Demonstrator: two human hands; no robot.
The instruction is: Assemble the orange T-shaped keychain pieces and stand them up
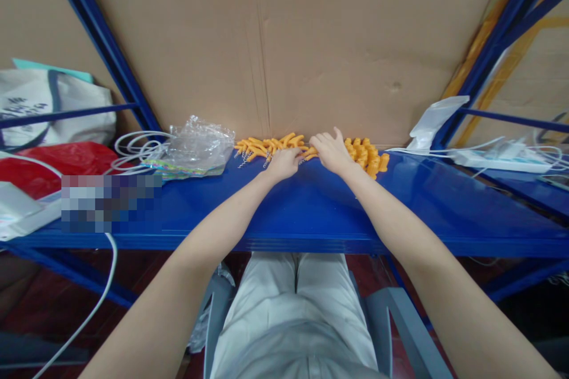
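1. Probably light, maybe rubbery, orange pieces (254, 148) lie heaped on the bench (302, 207); grip them, not the thin chains (242, 160).
2. Left hand (284, 164): curled at a middle piece (311, 152); I cannot tell whether gripping.
3. Right hand (329, 150): bent beside it, hold unclear.
4. More pieces (365, 155): packed in rows.

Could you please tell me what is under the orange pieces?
The orange pieces lie on the blue surface; whatever is directly beneath them is covered and cannot be seen.
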